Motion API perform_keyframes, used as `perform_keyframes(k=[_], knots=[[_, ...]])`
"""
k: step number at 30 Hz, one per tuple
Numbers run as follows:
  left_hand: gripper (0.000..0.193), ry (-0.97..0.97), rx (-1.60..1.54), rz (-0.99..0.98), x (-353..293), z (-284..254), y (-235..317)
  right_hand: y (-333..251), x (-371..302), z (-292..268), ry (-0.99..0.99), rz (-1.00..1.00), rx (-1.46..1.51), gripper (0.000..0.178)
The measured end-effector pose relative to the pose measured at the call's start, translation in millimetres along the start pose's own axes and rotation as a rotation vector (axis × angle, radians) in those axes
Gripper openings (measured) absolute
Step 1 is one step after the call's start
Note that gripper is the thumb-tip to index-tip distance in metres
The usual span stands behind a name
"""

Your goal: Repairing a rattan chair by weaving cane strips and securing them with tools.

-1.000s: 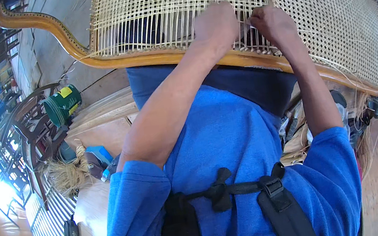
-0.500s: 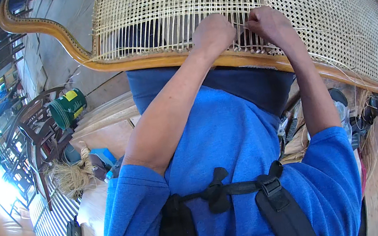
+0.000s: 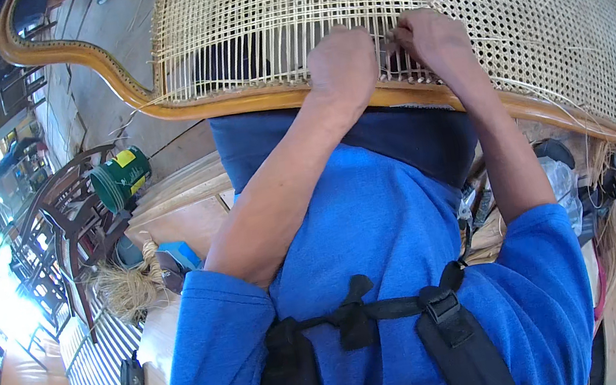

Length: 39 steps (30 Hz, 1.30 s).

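A woven cane panel [image 3: 280,5] in a curved, varnished wooden frame [image 3: 231,102] lies across my lap. Its right part [image 3: 540,38] has a dense weave with small holes, while loose upright strands [image 3: 286,48] show near the front rail on the left. My left hand [image 3: 343,67] is closed over these strands, its fingertips mostly hidden behind the hand. Just to its right, my right hand [image 3: 435,42] pinches at thin cane strands close to the front rail. A narrow gap in the weave lies between the hands.
On the left stand a green tin [image 3: 121,179], dark wooden chairs [image 3: 74,227] and a bundle of pale fibre [image 3: 127,287] beside a blue box [image 3: 178,256]. A clear plastic bag [image 3: 560,186] and loose strands lie at right. Wooden boards [image 3: 182,151] cover the floor.
My left hand has turned so that more of its back shows, and shifted slightly left. My right hand has moved a little left and up. The view has shifted slightly.
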<state>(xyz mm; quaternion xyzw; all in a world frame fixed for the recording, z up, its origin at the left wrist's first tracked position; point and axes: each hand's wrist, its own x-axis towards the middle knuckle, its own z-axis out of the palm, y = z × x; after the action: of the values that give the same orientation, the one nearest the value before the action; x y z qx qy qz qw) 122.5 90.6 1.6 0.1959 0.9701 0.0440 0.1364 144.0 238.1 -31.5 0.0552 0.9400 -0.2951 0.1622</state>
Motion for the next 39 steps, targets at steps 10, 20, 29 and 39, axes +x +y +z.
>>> perform_keyframes(k=[10,20,29,39], knots=[[0.023,-0.364,-0.378,-0.257,22.9,-3.4,-19.0,2.3,-0.2,-12.5,-0.093,-0.018,0.07,0.022],[0.017,0.089,-0.211,-0.03,-2.6,4.6,-16.9,-10.6,1.1,1.3,0.033,0.029,-0.046,0.027],[0.016,-0.266,-0.263,-0.242,12.2,0.7,-21.8,0.2,3.9,-4.1,-0.063,-0.005,0.061,0.026],[0.016,-0.116,-0.291,-0.033,2.5,1.8,-30.5,-18.0,3.1,10.8,0.041,0.072,-0.165,0.025]])
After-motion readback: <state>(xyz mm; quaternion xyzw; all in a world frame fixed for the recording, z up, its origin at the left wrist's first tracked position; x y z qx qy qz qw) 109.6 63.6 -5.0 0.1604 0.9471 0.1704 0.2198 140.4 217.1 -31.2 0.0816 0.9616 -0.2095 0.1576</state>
